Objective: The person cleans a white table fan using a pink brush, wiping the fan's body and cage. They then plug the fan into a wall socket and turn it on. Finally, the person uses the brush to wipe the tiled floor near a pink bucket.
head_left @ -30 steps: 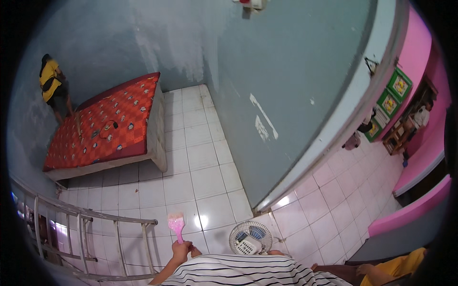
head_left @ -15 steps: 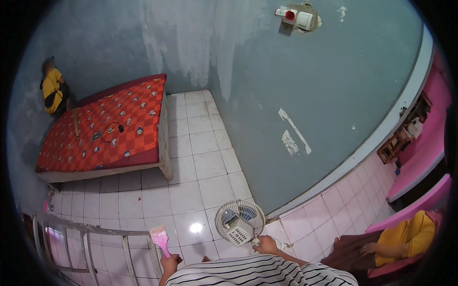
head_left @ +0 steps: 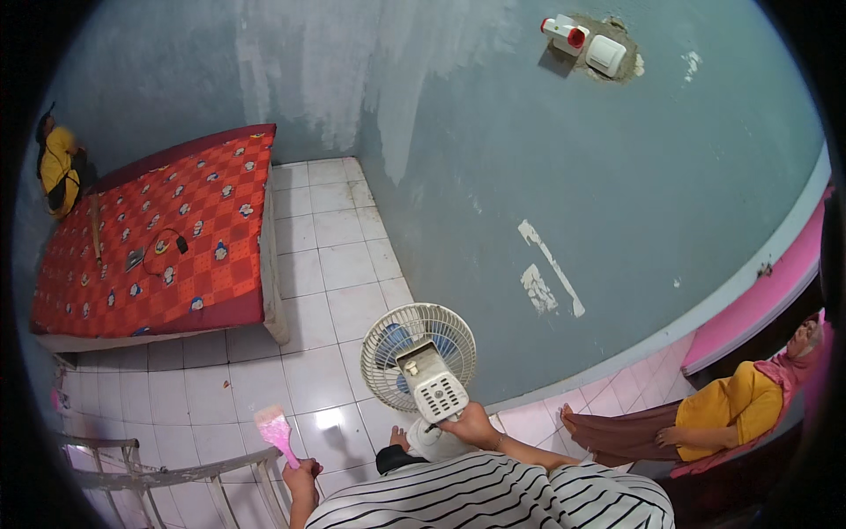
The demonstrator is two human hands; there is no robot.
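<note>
Above the white desk fan (head_left: 419, 361), the grey-blue wall (head_left: 546, 176) fills most of the view, with scraped pale patches and, high up, a white switch plate (head_left: 606, 55) beside a small white fitting with a red round end (head_left: 564, 32). Left of the fan lies the bed (head_left: 159, 234), its red patterned cover carrying a black cable. White floor tiles (head_left: 339, 264) run between bed and fan. Right of the fan, another person in yellow (head_left: 723, 410) sits past a pink band of wall. Left and below the fan stands a grey metal rack (head_left: 167, 476).

The fan is on the floor by the wall, its motor housing turned toward the wearer. The right hand (head_left: 471, 428) rests closed on the fan's neck just under the housing, probably to steady or shift it. The left hand (head_left: 301, 480), left of the fan, is clamped around the handle of a pink brush (head_left: 275, 432), bristles raised clear of the floor.
</note>
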